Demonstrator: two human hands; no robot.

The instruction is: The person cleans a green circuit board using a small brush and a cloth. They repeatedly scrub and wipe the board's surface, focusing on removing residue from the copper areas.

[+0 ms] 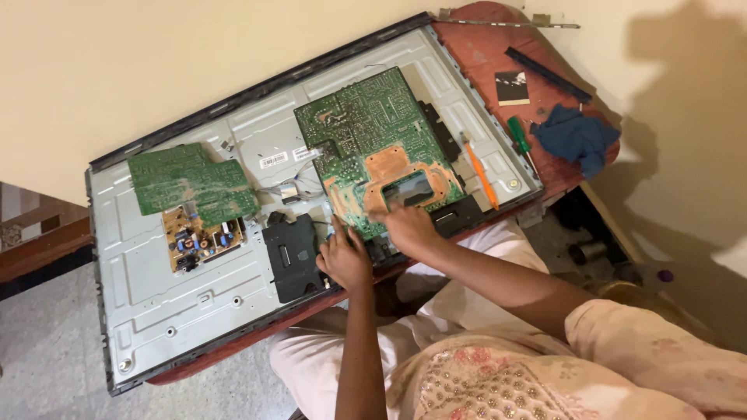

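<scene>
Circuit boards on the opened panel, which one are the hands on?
The large green board with bare copper patches, right of centre. Both the left hand and right hand rest at its lower edge; the smaller green board lies untouched further left.

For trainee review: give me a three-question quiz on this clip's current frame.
1. True or false: both hands rest on the large green circuit board.
2. What lies just right of that board? A) orange-handled screwdriver B) hammer C) pliers
3. Fill in: the blue cloth lies on the red ____.

Key: 1 true, the left hand and right hand touch its near edge; 2 A; 3 table.
</scene>
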